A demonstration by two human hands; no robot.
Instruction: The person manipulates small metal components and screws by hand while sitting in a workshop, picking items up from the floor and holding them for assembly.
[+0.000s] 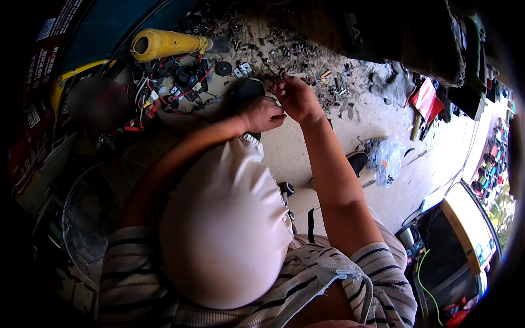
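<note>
My left hand (263, 114) is closed with its fingers curled, just past my beige-covered knee (246, 156). What it holds, if anything, is hidden. Beside it on the right, my right hand (299, 98) pinches something small and partly reddish between thumb and fingertips, too small to name. Both hands are held over the floor, close to a black shoe (247, 90). Beyond them, many small metal and dark bits (281, 52) lie strewn about. A tangle of red, white and black wires with connectors (186, 82) spreads to the left.
A yellow tube (169, 45) lies at the far left, with a black disc (223, 68) near it. To the right are a grey cloth (391, 83), a red packet (426, 102) and a clear plastic bag (386, 162). A wire fan guard (82, 213) stands at the left.
</note>
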